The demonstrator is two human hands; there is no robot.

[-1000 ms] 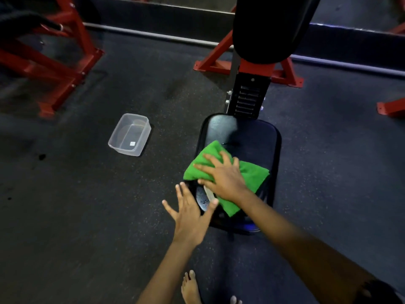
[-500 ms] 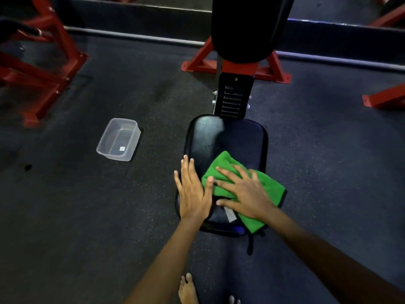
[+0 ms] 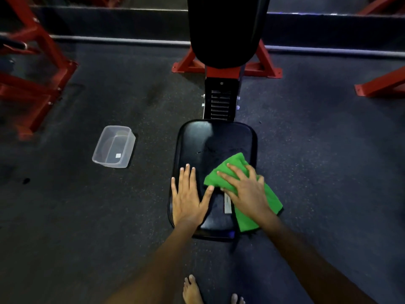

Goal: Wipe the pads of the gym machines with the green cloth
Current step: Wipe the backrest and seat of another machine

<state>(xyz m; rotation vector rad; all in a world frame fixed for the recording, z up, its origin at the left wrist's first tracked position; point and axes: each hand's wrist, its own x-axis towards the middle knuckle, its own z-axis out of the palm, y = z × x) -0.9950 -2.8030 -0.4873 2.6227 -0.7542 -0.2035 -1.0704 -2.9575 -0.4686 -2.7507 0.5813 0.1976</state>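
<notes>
The scene is dimly lit, with a cool bluish cast over the speckled dark rubber floor (image 3: 328, 172). A soft highlight is reflected on the far left part of the glossy black padded seat (image 3: 203, 132), so light is received from above. The bright green cloth (image 3: 238, 163) is rendered oversaturated. The red steel frame (image 3: 32, 84) at the left edge is smeared by blur. Straight lines are bowed by wide-angle distortion near the borders. The corners are darkened.
</notes>
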